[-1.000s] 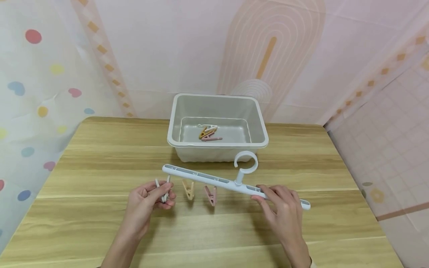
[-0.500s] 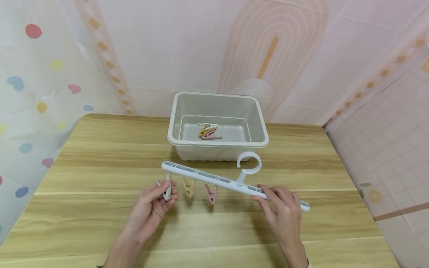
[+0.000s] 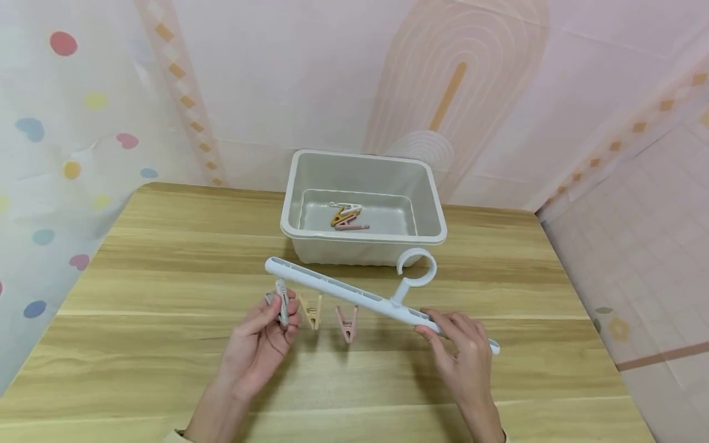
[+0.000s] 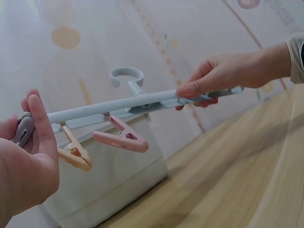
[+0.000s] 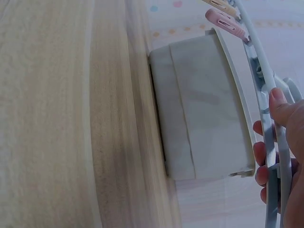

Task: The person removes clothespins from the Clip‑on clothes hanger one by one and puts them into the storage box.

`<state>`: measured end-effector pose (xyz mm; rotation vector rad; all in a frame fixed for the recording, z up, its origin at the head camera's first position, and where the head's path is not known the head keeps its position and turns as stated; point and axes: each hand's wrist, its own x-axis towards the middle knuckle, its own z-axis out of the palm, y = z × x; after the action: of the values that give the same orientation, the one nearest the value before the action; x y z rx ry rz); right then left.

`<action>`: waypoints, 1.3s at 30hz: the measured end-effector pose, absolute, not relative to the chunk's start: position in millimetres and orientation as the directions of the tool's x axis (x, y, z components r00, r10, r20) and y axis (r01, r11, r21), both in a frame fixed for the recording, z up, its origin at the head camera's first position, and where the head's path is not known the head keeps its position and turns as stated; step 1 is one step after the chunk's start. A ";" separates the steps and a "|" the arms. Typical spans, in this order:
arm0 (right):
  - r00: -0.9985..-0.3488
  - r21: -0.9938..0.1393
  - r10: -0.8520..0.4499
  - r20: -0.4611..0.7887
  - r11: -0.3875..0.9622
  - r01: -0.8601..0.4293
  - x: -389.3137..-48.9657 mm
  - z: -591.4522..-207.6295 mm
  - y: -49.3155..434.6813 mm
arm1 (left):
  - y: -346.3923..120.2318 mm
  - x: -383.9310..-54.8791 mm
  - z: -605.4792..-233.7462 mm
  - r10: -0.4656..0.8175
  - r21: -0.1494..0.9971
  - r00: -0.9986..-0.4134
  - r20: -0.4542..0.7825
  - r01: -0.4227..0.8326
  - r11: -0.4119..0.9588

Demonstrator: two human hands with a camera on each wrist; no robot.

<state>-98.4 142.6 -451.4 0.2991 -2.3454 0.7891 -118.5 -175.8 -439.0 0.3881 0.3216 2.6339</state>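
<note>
Far left, coloured dots and hearts on the backdrop (image 3: 63, 43), rising beyond the left edge of the wooden surface (image 3: 138, 295). Next in, the left hand (image 3: 257, 351): thumb and fingers pinching a grey clip (image 3: 282, 303), up off the surface and right under the left end of the hanger (image 3: 394, 306); whether it is hooked on, I cannot tell. Along the bar we go! A yellow clip (image 3: 312, 312) hangs first, then a pink clip (image 3: 347, 325), both over the middle of the surface. Behind them, at the far edge, stands the grey bin (image 3: 362, 246), and inside, left of centre on its floor, lie a white clip (image 3: 350, 208), a mustard clip (image 3: 340, 216) and a second pink clip (image 3: 351, 225). The hanger slants in mid-air, left end nearer the far edge, its hook (image 3: 418, 266) curling up before the bin's front right corner. And here's the right hand (image 3: 462, 351), thumb and fingers gripping the bar near its right end. Any writing? Yes: top right in the left wrist view, faint letters (image 4: 283, 12) on the backdrop, "THE" readable, the rest cut off.
</note>
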 end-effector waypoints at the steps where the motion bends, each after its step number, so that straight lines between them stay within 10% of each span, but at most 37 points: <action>1: -0.773 -0.466 -0.008 0.635 0.794 -0.391 -98.3 -451.7 142.9 | -175.3 -118.6 -438.9 0.478 0.270 -0.851 0.219 -0.418 -0.868; 8: -0.792 -0.577 0.077 0.606 0.727 -0.371 -99.1 -448.5 144.8 | -168.8 -117.2 -441.0 0.548 0.145 -0.793 0.267 -0.529 -0.836; 16: -0.764 -0.551 0.082 0.640 0.742 -0.382 -101.4 -446.2 152.2 | -173.1 -113.6 -441.5 0.359 0.724 -0.915 0.182 -0.123 -0.679; 21: -0.766 -0.527 0.064 0.639 0.762 -0.377 -102.0 -447.6 154.9 | -176.9 -112.4 -438.6 0.224 0.866 -0.953 0.202 0.067 -0.495; 39: -0.750 -0.371 -0.045 0.660 0.848 -0.378 -105.4 -453.7 158.3 | -191.0 -130.3 -397.3 -0.078 0.927 -0.959 0.274 0.285 -0.245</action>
<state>-105.4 158.3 -453.7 0.3061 -2.3540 0.6505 -130.3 -191.0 -397.3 0.2917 2.0492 2.6636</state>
